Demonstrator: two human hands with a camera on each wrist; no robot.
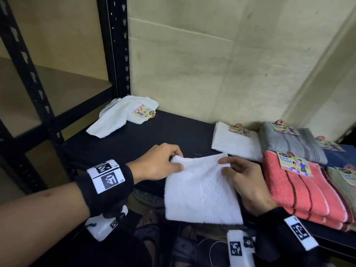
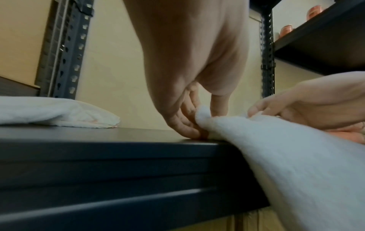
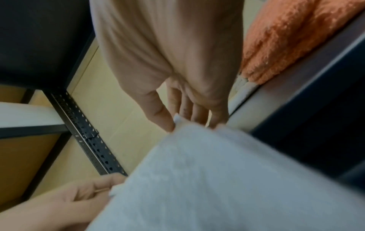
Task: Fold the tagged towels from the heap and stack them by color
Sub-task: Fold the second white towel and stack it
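A white towel (image 1: pixel 200 189) (image 2: pixel 286 156) (image 3: pixel 217 179), folded over, hangs from both hands at the front edge of the dark shelf (image 1: pixel 146 139). My left hand (image 1: pixel 163 162) (image 2: pixel 189 121) pinches its far left corner against the shelf edge. My right hand (image 1: pixel 238 170) (image 3: pixel 183 115) pinches the far right corner between thumb and fingers. A second, loose white towel (image 1: pixel 123 116) (image 2: pixel 59 114) with a paper tag lies crumpled at the back left of the shelf.
Folded tagged stacks sit at the right: white (image 1: pixel 237 141), grey (image 1: pixel 292 143), coral with dark stripes (image 1: pixel 304 193) (image 3: pixel 292 37), a blue one (image 1: pixel 341 155) and a pale one (image 1: pixel 344 182). A black perforated rack post (image 1: pixel 113 45) stands behind the loose towel.
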